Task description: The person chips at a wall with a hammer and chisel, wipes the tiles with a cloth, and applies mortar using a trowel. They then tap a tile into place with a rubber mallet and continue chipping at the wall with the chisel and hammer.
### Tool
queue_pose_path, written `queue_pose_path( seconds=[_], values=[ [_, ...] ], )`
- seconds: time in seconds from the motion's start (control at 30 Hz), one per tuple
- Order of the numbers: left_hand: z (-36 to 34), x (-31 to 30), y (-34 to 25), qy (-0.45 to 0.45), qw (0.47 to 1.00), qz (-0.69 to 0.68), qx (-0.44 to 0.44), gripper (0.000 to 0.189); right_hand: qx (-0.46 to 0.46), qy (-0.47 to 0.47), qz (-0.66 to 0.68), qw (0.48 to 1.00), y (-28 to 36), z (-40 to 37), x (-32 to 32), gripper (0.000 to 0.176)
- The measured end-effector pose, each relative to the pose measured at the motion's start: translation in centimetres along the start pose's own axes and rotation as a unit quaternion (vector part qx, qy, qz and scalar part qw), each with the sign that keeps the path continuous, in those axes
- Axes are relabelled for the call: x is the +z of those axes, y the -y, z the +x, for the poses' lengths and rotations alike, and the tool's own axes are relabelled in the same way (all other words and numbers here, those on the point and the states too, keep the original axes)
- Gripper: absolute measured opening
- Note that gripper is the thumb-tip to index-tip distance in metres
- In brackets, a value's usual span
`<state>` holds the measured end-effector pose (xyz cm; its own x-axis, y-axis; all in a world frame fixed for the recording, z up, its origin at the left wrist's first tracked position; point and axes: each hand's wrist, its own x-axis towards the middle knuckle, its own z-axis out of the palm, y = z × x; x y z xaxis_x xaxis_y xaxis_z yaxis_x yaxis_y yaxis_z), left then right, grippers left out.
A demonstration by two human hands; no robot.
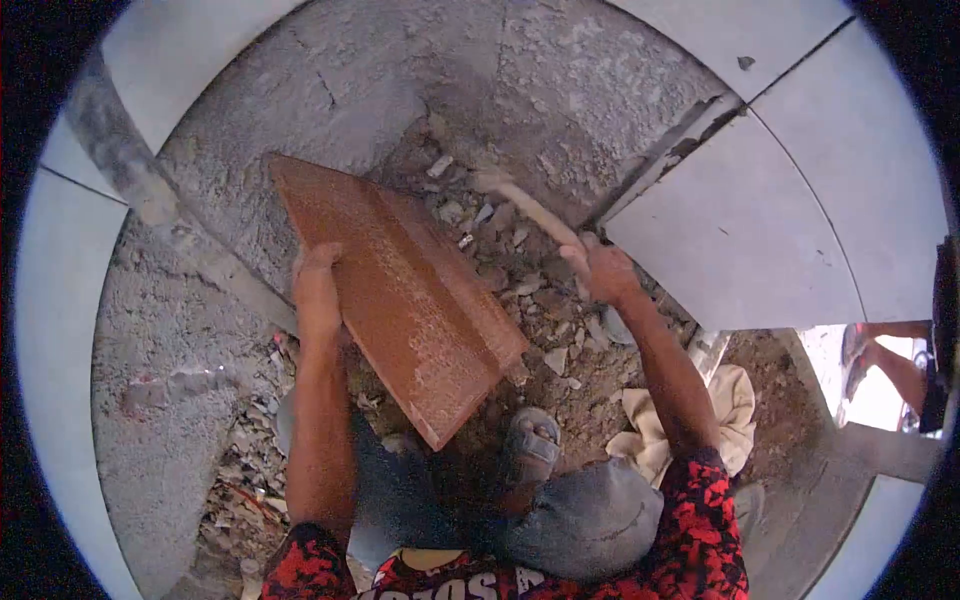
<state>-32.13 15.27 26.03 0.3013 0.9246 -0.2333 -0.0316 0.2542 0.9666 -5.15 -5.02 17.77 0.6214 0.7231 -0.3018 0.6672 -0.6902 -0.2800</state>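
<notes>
My left hand (316,290) grips the left edge of a large reddish-brown tile (400,290) and holds it tilted up off the ground, its rough underside facing me. My right hand (598,270) is closed around the wooden handle of a tool (530,208) that reaches up and left over the rubble; the tool's head is blurred. Broken mortar and stone chips (520,280) lie on the bare ground between the tile and my right hand.
Laid grey-white floor tiles (760,230) sit to the right and along the left edge (50,300). Rough cement screed (480,80) spreads ahead. A cream cloth (650,420) lies by my knee, next to my sandalled foot (530,445). Another person's legs (890,360) show at far right.
</notes>
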Motion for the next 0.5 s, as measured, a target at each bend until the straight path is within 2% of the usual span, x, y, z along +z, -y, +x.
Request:
queue_pose_path(
  seconds=[0.07,0.1,0.13,0.17,0.2,0.23,0.3,0.37,0.43,0.47,0.5],
  values=[
    [0.1,0.0,0.2,0.005,1.0,0.006,0.009,0.029,-0.106,-0.01,0.021,0.994,1.1,-2.0,-0.9,0.058],
    [0.2,-0.3,0.3,0.006,0.999,0.032,0.003,0.029,-0.191,-0.086,0.053,0.976,-0.3,-2.1,0.7,0.06],
    [0.5,-0.4,0.2,0.009,0.998,0.057,0.002,0.03,-0.187,-0.087,0.055,0.977,-2.2,-1.3,2.4,0.06],
    [1.1,-0.9,0.7,0.015,0.998,0.058,0.003,0.03,-0.144,-0.073,0.048,0.986,-4.2,-0.4,3.7,0.063],
    [1.8,-1.4,1.6,0.014,0.999,0.045,-0.008,0.031,-0.101,-0.062,0.04,0.992,-4.8,0.2,3.5,0.066],
    [2.3,-1.7,2.2,0.014,0.999,0.03,-0.018,0.032,-0.098,-0.069,0.039,0.992,-5.2,1.3,3.2,0.066],
    [1.6,-1.0,1.8,0.013,0.999,0.026,0.015,0.033,0.002,0.032,0.094,0.995,-4.4,3.1,1.8,0.062],
    [1.4,-0.7,1.3,0.011,0.999,0.03,0.042,0.033,-0.015,0.022,0.083,0.996,-2.8,2.5,1.6,0.062],
    [0.7,-0.7,0.9,0.009,0.998,-0.042,-0.045,0.033,-0.074,0.02,0.067,0.995,1.7,-1.8,-1.0,0.061],
    [0.2,-0.6,0.8,0.008,0.998,-0.035,-0.055,0.033,-0.068,0.03,0.071,0.995,0.5,-1.9,0.5,0.061],
    [-0.1,-0.2,0.4,0.015,0.998,-0.044,-0.049,0.034,-0.124,-0.037,0.092,0.987,-1.5,-1.3,2.5,0.059]
  ],
)
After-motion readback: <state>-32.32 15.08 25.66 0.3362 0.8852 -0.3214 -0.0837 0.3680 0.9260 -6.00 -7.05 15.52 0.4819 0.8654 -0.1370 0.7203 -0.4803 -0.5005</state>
